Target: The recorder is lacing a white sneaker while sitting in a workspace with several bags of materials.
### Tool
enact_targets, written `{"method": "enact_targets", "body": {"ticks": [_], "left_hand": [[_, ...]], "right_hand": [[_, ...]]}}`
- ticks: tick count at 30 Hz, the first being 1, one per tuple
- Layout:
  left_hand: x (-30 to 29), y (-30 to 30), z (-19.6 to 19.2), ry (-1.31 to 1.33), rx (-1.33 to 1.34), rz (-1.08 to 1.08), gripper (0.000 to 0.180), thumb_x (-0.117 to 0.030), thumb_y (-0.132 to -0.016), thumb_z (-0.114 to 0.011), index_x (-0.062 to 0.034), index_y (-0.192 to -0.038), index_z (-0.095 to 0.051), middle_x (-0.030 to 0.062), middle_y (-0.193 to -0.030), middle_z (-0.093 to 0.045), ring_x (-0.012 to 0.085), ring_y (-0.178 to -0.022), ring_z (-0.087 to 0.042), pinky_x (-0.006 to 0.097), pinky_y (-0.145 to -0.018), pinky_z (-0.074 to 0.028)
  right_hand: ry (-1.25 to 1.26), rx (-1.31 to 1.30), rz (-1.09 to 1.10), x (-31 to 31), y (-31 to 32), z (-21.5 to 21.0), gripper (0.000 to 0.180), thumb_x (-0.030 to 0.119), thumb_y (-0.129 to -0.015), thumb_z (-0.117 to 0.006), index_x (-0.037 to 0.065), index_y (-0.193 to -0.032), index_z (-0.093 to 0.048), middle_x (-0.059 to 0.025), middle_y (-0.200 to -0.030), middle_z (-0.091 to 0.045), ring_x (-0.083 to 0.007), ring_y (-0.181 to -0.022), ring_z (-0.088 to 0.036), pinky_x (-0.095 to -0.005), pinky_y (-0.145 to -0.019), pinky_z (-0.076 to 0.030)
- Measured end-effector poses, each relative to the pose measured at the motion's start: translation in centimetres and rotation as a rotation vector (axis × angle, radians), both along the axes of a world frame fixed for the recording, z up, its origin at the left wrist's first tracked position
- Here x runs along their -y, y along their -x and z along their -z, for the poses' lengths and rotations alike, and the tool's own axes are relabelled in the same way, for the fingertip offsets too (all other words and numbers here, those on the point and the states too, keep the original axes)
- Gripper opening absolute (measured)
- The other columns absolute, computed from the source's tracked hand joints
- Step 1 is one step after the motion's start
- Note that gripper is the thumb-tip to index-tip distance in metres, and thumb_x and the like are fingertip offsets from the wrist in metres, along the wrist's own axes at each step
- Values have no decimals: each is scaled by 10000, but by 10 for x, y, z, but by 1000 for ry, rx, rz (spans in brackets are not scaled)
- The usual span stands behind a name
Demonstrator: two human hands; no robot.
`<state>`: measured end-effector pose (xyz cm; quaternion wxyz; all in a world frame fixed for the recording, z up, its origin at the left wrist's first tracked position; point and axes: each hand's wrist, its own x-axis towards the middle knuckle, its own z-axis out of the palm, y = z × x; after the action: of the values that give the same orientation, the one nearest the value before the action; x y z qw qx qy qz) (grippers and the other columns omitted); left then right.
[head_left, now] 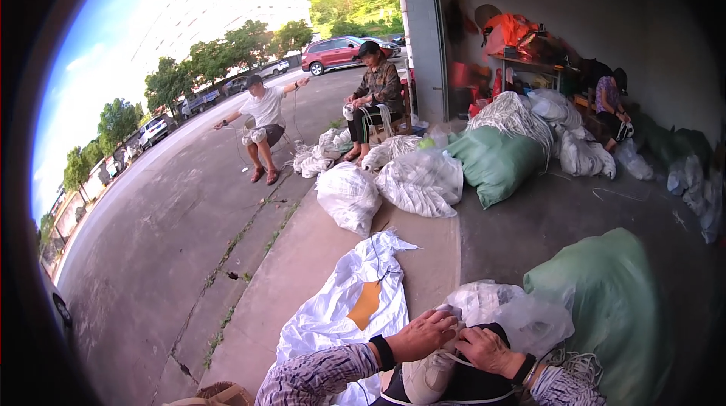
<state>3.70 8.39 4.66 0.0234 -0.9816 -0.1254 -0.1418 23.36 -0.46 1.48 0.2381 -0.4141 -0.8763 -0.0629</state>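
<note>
Both hands work close together above my lap at the lower middle. My left hand (425, 336) is closed, its fingertips pinched over a pale piece whose kind I cannot make out. Just beside it, my right hand (486, 350) has curled fingers pressed toward the same spot; what they grip is hidden. Under the hands rests a beige rounded bundle (426, 380), partly covered by my left wrist. A thin white cord (463, 361) runs below my right hand across dark cloth.
A white woven sheet (325, 314) with an orange-brown patch lies left of me. A clear plastic bag (541, 323) and green sack (605, 292) stand at right. Ahead are white sacks (348, 196) and a cord-topped green sack (491, 160). Several people sit beyond, some handling cord.
</note>
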Motion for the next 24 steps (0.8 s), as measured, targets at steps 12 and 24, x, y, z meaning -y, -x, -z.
{"method": "enact_targets", "body": {"ticks": [12, 24], "left_hand": [[-9, 4, 9, 259, -252, 97, 171, -205, -761, -610, -37, -779, -639, 110, -873, -586, 287, -910, -585, 398, -652, -511], [-15, -26, 35, 331, -238, -15, 122, -160, -735, -598, -65, -768, -666, 142, -816, -647, 295, -811, -643, 381, -645, -518]], "right_hand": [[525, -20, -39, -13, 5, -6, 102, 121, -754, -583, 46, -801, -635, -141, -824, -542, -309, -749, -603, -390, -671, -502], [738, 95, 183, -22, 7, 3, 210, 174, -725, -596, 42, -881, -645, -176, -955, -610, -351, -881, -602, -416, -762, -484]]}}
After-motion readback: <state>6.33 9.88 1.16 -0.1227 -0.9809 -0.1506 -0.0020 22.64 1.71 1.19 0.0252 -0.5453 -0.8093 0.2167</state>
